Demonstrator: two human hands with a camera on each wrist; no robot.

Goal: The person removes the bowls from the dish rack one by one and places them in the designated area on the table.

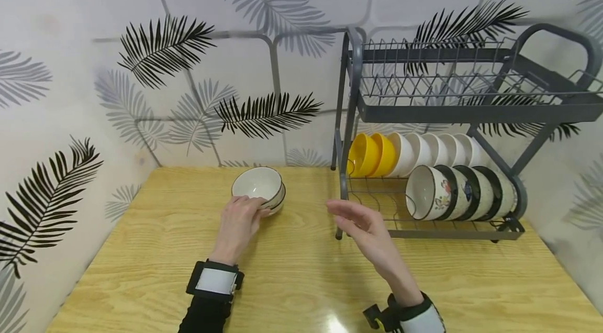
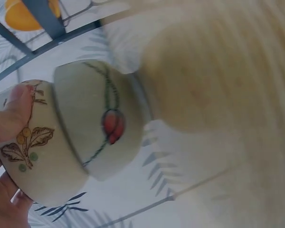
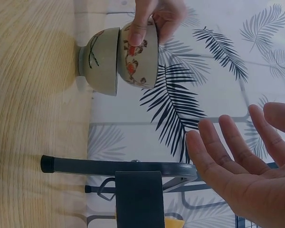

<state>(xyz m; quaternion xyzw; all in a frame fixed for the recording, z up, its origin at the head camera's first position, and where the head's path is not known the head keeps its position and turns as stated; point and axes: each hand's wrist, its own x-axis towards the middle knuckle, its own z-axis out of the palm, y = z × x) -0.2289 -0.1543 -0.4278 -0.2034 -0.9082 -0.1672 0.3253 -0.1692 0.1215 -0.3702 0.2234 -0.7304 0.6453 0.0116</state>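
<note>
Two patterned bowls stand stacked on the table, one set in the other. My left hand [image 1: 239,220] grips the upper bowl [image 1: 254,185] at its near side, thumb on the outer wall and fingers over the rim. In the left wrist view this bowl [image 2: 40,142] shows brown leaves and small berries. The lower bowl [image 2: 102,118], with a red bud on a green vine, sits on its foot beneath. My right hand [image 1: 365,228] hovers in front of the rack's left leg, holding nothing. In the right wrist view its fingers [image 3: 237,147] are spread and slightly bent.
A grey two-tier dish rack [image 1: 443,113] stands at the right. Its lower tier holds yellow bowls [image 1: 377,155], a row of white bowls [image 1: 426,152], and several patterned bowls [image 1: 438,194] on edge in front. A leaf-patterned wall [image 1: 226,76] rises behind the wooden table [image 1: 292,270].
</note>
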